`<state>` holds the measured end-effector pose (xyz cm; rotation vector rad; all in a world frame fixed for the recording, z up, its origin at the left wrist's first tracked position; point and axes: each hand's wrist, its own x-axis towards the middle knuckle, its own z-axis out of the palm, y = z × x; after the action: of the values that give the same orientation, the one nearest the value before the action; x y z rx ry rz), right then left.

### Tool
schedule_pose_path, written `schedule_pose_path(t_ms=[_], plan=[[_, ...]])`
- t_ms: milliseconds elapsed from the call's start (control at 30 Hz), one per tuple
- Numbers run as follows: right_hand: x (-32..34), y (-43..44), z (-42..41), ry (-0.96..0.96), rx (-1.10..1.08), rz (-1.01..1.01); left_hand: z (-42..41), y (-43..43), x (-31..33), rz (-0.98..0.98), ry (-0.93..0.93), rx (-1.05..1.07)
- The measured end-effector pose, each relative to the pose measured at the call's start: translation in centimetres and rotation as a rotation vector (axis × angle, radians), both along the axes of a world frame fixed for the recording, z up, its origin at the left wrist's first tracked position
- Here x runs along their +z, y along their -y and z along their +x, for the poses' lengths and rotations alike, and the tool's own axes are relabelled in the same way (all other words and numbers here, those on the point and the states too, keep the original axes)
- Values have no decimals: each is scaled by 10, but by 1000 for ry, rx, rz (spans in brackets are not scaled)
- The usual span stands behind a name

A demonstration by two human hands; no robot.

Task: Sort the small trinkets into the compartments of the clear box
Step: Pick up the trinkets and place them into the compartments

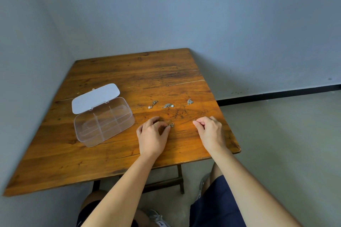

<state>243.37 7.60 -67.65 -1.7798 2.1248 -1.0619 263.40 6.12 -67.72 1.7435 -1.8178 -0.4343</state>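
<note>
The clear box (104, 122) sits on the left of the wooden table (129, 72), its lid (95, 97) folded back and its compartments showing nothing inside. Three small chain trinkets lie in a row beyond my hands: one with a white charm (152, 104), one in the middle (167, 106), one at the right (189, 101). My left hand (152, 137) pinches a small metal trinket (170, 125) against the table. My right hand (209, 131) has its fingers curled, and a tiny trinket (194, 120) shows at its fingertips.
The table stands in a corner, with grey walls to the left and behind. Its right edge (228, 116) and near edge drop to a bare floor. My knees and shoes show below the near edge.
</note>
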Motion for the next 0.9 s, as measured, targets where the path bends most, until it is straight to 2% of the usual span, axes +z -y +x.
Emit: schedule_pose_path(t_ms=[133,300,400,633,900], plan=[[2,0,0,-8,59,44,4,-3,3,-6,-97,-5],[8,7,17,12,159,62,29,-10,26,16,-402,50],[15,19,37,15,214,32,50,-8,42,-25,-491,71],[64,62,119,80,385,-69,128,1,81,-159,-427,205],[97,85,191,165,502,-151,171,5,71,-105,-364,279]])
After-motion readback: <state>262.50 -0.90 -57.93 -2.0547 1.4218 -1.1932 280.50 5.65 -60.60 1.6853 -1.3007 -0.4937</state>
